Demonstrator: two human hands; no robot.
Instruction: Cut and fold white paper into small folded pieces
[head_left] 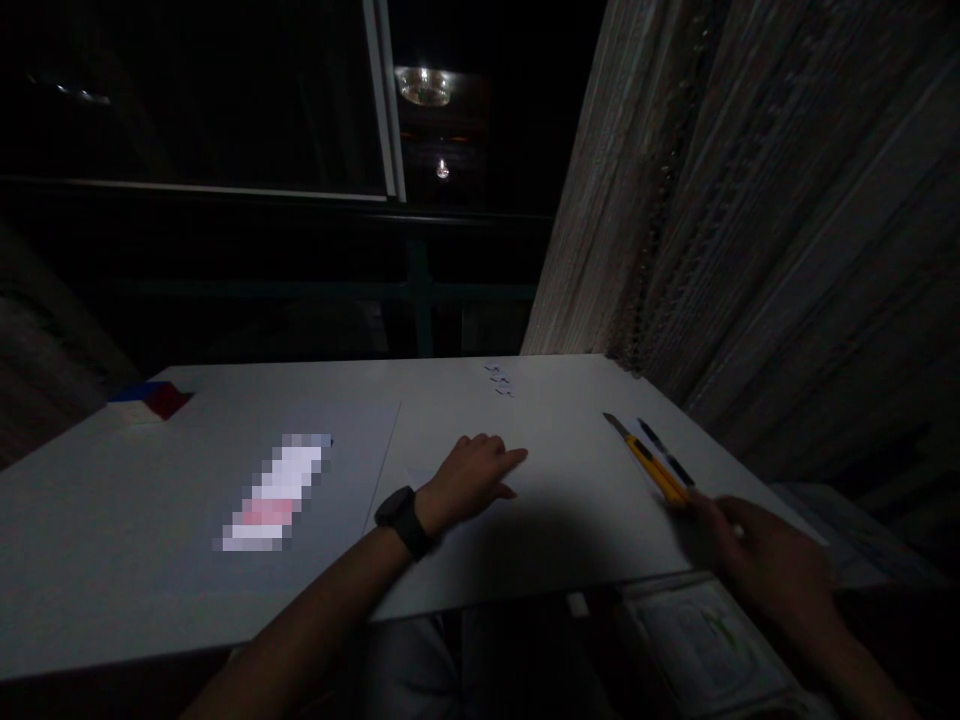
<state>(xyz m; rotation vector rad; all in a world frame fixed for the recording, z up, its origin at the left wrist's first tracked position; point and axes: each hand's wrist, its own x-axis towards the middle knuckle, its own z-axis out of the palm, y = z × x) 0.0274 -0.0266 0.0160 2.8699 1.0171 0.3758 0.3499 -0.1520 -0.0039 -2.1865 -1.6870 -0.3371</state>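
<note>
Along the right edge of the counter [442, 400], a yellow knife [658, 470] lies beside a pen [666, 453], probably for easy reach; the right hand [761, 555] meets its near end, grip unclear. Mid-counter, the left hand [469, 480] is loosely spread, empty.

Left wrist [430, 510]: black wristwatch [397, 508], dark case with rounded edges, wide plain black strap [413, 532]; dial markings too dark to read. Left hand [469, 478] and left forearm [307, 622] bare. Right hand [780, 560] and right forearm [851, 655] bare too, deep in shadow, detail lost. Low centre: grey trousers [416, 665], apparently, soft folds, fabric and cut too dim to tell.
</note>
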